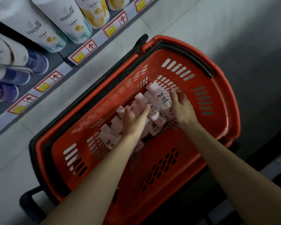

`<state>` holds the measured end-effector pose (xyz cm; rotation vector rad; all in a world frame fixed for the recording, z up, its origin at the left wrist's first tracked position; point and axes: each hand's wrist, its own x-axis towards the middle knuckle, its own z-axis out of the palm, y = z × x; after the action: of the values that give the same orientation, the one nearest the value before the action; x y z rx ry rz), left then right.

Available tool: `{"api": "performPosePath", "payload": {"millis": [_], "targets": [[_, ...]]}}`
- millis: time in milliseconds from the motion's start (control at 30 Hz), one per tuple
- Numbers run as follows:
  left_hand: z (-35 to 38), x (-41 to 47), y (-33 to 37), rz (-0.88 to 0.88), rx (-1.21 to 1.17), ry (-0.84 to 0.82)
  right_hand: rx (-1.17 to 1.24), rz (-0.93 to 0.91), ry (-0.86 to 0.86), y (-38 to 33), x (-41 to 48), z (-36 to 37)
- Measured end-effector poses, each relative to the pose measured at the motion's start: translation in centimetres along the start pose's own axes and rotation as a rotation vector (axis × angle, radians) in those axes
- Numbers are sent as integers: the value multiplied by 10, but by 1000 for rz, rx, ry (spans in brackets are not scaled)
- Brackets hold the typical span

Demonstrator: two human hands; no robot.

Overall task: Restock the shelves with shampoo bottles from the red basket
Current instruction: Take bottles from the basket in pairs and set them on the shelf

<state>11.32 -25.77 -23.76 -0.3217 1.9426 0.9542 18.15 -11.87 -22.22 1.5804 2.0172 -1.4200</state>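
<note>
Both forearms reach down into the red basket [224, 101], which sits on the floor beside the shelf [55, 80]. At its bottom lies a row of pink shampoo bottles [157, 101], overlapping on their sides. Left hand [135, 117] rests on the row's middle, fingers curled loosely; right hand [182, 108] spreads over the far bottles. Whether either grip has closed on a bottle I cannot tell. They look small, light, stiff and smooth, likely slippery; best taken round the body, not the cap.
</note>
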Motion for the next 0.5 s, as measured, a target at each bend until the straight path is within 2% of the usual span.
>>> {"api": "performPosePath", "payload": {"millis": [233, 367, 500], "targets": [[33, 47, -8, -79, 67, 66, -370, -5, -12, 25, 50, 25], [46, 62, -20, -97, 54, 97, -458, -16, -75, 36, 66, 37], [57, 65, -25, -130, 127, 58, -586, -29, -74, 43, 74, 43]]}}
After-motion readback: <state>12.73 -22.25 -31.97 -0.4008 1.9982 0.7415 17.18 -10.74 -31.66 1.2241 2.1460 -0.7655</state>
